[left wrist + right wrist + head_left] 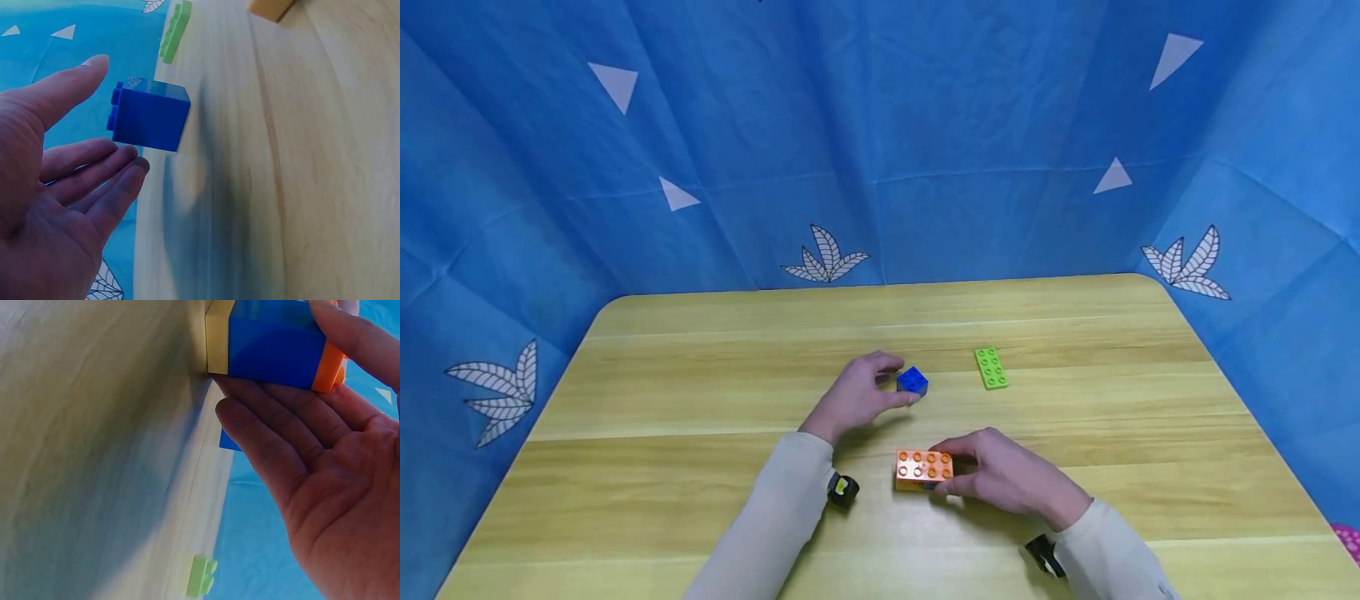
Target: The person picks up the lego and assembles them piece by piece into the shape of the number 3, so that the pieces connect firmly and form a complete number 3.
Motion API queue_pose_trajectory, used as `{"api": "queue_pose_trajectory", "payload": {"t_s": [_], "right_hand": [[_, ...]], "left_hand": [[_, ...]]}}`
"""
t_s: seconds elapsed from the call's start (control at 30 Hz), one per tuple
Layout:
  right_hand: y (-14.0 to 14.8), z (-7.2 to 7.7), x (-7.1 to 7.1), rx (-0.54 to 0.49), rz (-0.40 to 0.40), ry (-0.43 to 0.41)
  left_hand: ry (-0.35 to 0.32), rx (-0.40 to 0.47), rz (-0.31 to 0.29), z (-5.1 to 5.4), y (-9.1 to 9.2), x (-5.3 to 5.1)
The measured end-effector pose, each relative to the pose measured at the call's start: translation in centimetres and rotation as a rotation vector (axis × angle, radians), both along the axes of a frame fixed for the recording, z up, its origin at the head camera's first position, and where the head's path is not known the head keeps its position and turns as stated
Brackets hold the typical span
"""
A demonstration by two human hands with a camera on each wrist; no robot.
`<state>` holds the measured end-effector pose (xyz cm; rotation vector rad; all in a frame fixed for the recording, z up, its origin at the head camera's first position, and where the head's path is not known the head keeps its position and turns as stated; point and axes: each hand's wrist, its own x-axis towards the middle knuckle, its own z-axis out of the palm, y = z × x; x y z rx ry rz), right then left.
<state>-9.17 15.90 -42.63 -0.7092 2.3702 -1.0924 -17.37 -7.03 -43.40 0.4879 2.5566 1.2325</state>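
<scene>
At counter (662, 375), your right hand (1006, 473) pinches orange-topped stack (915, 465); beyond, your left hand (855, 396) spread beside blue block (913, 380). Step seems reaching for block; next move calls for closing that hand.

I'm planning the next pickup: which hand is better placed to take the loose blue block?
Probably the left hand: it is open close beside the blue block, while the right hand grips the orange-topped stack.

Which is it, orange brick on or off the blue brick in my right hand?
On: the right wrist view shows the orange brick against the blue brick, with no visible gap.
</scene>
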Motion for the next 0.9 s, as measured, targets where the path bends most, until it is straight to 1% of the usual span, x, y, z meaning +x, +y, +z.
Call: {"api": "queue_pose_trajectory", "payload": {"t_s": [0.13, 0.27, 0.43, 0.6, 0.73, 0.9], "right_hand": [[0.05, 0.03, 0.08, -0.002, -0.003, -0.002], [0.11, 0.13, 0.09, 0.000, -0.004, -0.003], [-0.04, 0.28, 0.00, -0.008, 0.009, 0.004], [-0.21, 0.45, 0.02, -0.005, 0.009, -0.002], [-0.21, 0.49, 0.00, 0.011, 0.014, 0.009], [-0.11, 0.57, -0.06, 0.021, 0.017, 0.011]], "left_hand": [[0.019, -0.028, -0.015, -0.35, 0.11, -0.19], [0.037, -0.061, -0.024, -0.45, 0.29, -0.22], [0.033, -0.100, -0.006, -0.42, 0.44, -0.15], [0.025, -0.115, 0.002, -0.56, 0.38, -0.08], [0.012, -0.144, -0.001, -0.46, 0.40, 0.00], [0.000, -0.203, -0.019, -0.03, 0.72, -0.10]]}}
